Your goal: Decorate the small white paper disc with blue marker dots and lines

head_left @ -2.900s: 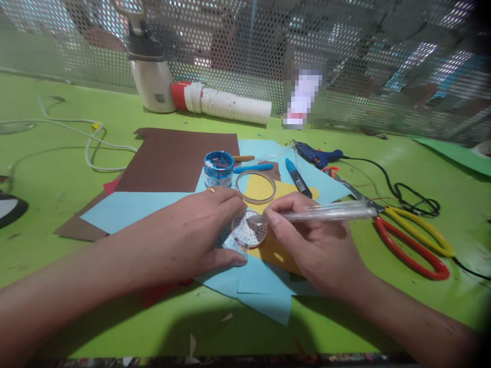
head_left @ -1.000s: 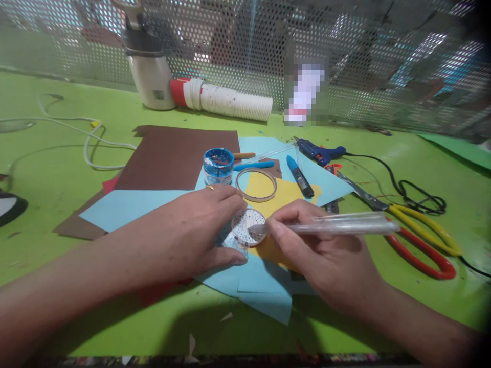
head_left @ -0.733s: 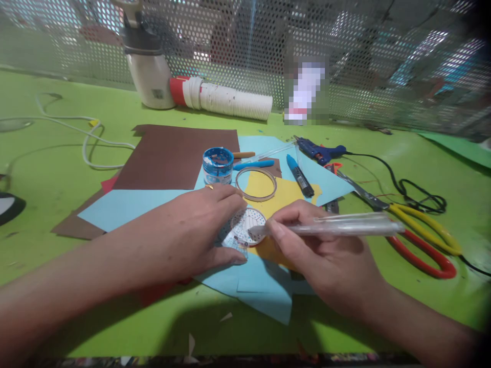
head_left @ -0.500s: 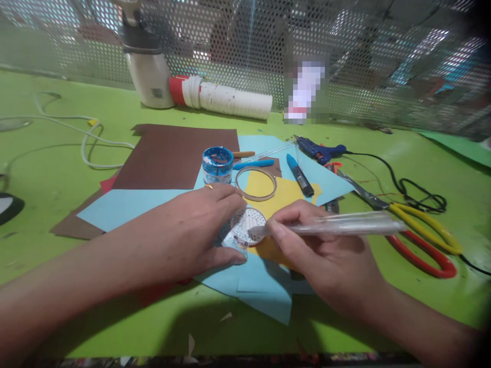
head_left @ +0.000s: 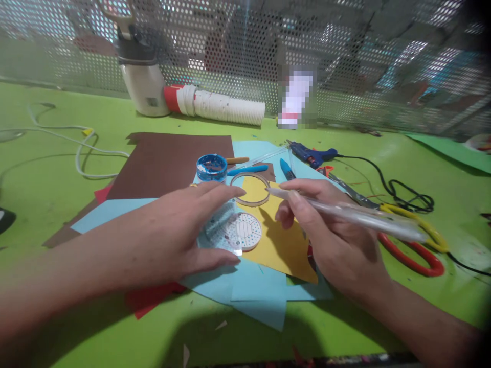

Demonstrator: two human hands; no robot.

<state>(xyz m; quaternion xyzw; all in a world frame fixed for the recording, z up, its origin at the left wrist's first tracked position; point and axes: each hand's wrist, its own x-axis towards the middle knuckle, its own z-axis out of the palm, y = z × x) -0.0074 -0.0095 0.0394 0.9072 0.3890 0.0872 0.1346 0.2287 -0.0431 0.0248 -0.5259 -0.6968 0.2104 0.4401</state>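
Gripping a slender translucent pen (head_left: 366, 217) in the right hand (head_left: 337, 248); holding the left hand (head_left: 169, 220) spread wide over a clear, printed plastic sheet (head_left: 219, 230) overlapping a white, round, dotted disc (head_left: 251, 231) on yellow paper (head_left: 278, 250).

Blue glue gun (head_left: 312, 155), stacked cups (head_left: 228, 106).

Left grip: I spread my left grip (head_left: 187, 220), thumb and fingers apart, over a clear plastic piece (head_left: 220, 232) overlapping the dotted white disc (head_left: 250, 230).
Right grip: my right grip (head_left: 332, 222) pinches a translucent pen (head_left: 353, 212), tip near the ring (head_left: 251, 204).
Yellow paper (head_left: 286, 250): partly under disc and ring.
Blue pot (head_left: 211, 168): just beyond my left fingers.
Scissors (head_left: 431, 271): on the green surface (head_left: 115, 337).
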